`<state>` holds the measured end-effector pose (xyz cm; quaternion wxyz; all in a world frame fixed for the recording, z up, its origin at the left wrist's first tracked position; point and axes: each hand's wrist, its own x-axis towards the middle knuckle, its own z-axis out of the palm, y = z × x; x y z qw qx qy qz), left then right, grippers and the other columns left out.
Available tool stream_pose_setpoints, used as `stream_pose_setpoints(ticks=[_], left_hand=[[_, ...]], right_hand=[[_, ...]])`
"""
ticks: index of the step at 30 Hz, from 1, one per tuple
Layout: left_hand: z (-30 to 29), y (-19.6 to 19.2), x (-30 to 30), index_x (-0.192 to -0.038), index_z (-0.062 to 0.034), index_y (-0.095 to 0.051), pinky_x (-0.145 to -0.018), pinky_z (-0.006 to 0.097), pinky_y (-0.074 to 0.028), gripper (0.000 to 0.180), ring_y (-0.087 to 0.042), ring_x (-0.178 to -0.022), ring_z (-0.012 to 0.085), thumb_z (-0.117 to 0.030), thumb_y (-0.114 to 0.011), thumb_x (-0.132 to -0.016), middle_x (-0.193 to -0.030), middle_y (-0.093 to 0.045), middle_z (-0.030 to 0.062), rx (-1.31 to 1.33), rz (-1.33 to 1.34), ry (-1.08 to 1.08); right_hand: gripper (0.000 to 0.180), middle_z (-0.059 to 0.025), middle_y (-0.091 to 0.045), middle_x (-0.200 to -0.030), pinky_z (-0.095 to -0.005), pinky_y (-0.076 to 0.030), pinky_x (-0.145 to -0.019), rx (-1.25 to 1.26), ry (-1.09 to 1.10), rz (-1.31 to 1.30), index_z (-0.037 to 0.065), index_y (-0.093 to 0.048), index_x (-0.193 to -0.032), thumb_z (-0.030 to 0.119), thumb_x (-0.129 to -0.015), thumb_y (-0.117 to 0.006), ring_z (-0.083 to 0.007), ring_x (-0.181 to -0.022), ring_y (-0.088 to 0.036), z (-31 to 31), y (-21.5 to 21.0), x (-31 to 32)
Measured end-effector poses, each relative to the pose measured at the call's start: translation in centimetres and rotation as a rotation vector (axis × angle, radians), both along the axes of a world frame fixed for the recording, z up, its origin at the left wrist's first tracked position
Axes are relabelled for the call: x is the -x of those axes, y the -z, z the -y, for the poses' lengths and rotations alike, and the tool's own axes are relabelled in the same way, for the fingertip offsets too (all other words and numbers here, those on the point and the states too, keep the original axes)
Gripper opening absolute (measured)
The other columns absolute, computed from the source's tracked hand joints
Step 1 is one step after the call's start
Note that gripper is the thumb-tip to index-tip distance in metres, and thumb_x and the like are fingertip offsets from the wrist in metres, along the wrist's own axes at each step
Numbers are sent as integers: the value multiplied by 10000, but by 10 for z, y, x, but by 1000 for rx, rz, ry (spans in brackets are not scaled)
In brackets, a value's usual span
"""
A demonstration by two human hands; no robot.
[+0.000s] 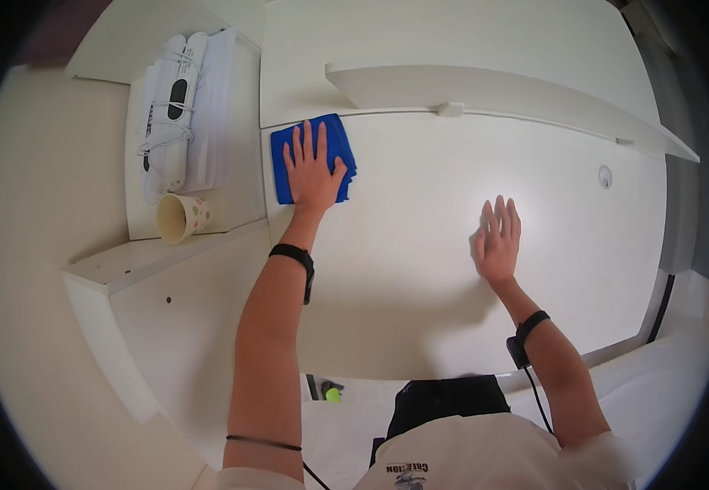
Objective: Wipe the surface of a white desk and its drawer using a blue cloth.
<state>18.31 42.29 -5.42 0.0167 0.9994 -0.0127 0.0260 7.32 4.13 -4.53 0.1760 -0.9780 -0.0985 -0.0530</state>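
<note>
A folded blue cloth (pixel 282 180) lies on the white desk top (pixel 420 245), in its far left corner. My left hand (pixel 313 170) rests flat on the cloth with the fingers spread and pointing away from me. Farther right, my right hand (pixel 498 243) is over the bare desk surface, its fingers stretched out and holding nothing. Whether its palm touches the desk cannot be made out.
Left of the desk, a white shelf holds a white corded power strip (pixel 181 114) on papers (pixel 217 106), with a patterned paper cup (pixel 176 219) nearby. A raised white ledge (pixel 485 88) runs along the back. A round grommet (pixel 605 176) sits at the far right.
</note>
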Motion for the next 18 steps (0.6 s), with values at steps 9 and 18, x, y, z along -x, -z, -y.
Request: stream_pose_setpoints(ticks=[9, 18], left_hand=[[90, -12, 80, -1605, -110, -318, -1240, 577, -136, 804, -195, -1548, 376, -365, -592, -894, -1672, -244, 187, 179, -86, 196], [124, -19, 253, -1576, -88, -389, -1217, 604, -182, 770, -262, -1521, 408, -355, -599, -885, -1650, -292, 211, 331, -130, 158]], right_hand=[[527, -173, -398, -1585, -548, -290, -1203, -17, -7, 51, 73, -509, -1481, 141, -959, -530, -423, -1486, -311, -1, 1, -2], [547, -212, -365, -1589, -563, -281, -1207, 35, -24, 107, 50, -462, -1499, 133, -963, -535, -452, -1484, -294, -2, 14, -4]])
